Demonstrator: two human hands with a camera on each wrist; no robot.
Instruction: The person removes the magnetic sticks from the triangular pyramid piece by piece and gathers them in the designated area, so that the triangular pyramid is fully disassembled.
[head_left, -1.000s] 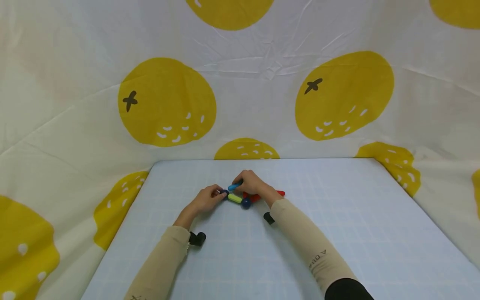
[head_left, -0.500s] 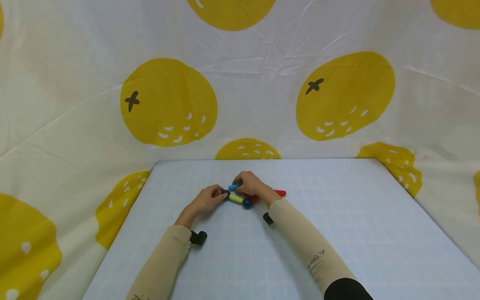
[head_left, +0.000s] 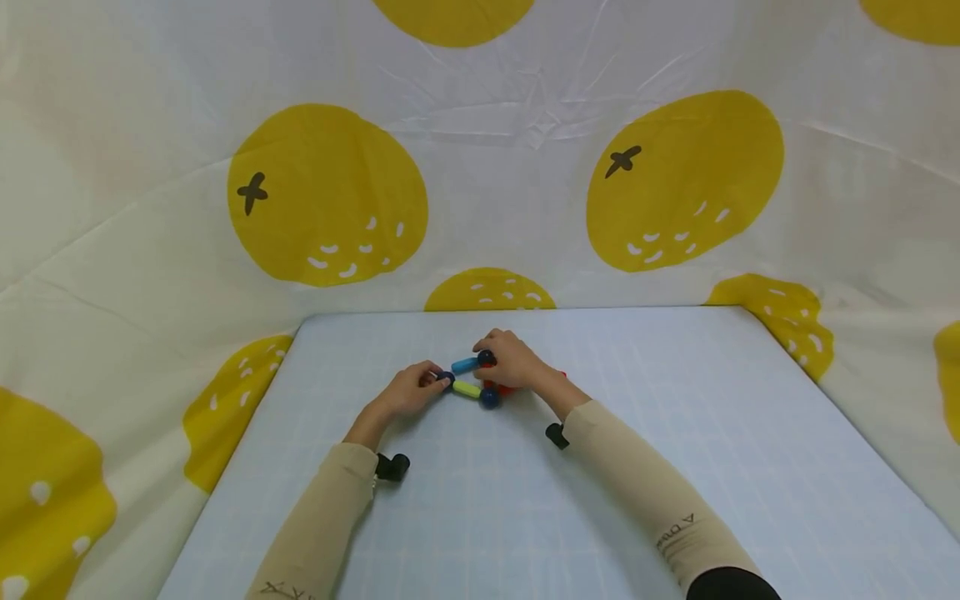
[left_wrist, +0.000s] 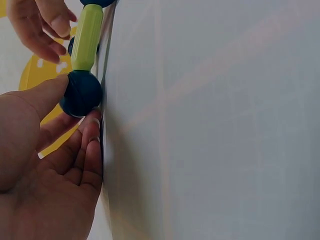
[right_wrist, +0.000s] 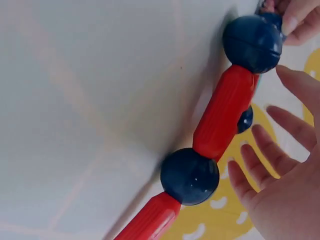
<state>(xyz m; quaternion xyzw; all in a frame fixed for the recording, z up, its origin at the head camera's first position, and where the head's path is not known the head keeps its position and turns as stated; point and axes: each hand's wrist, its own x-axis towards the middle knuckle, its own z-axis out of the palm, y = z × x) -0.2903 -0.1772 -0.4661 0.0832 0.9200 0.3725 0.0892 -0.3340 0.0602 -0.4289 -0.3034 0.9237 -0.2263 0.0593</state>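
Observation:
My left hand point(head_left: 408, 390) pinches a navy ball point(left_wrist: 81, 93) between thumb and fingers. From that ball a yellow-green ribbed rod point(left_wrist: 87, 37) leads to a second navy ball point(head_left: 490, 398). A red rod point(right_wrist: 225, 112) joins this ball to another navy ball point(right_wrist: 190, 176), and one more red rod point(right_wrist: 150, 220) follows it. Behind them lies a light blue rod point(head_left: 465, 365) with a navy ball point(head_left: 486, 358) at its right end. My right hand point(head_left: 513, 360) is beside that ball, its fingers spread and loosely bent in the right wrist view, holding nothing.
A pale checked cloth covers the table point(head_left: 480, 500), with its far edge just beyond the hands. A white curtain point(head_left: 510, 225) printed with yellow fruit hangs behind and at both sides. Small dark wrist cameras point(head_left: 393, 467) sit close over the cloth.
My right hand has loosened from the end of the light blue rod and drawn a little to the right, uncovering the navy ball there. The left hand keeps its pinch.

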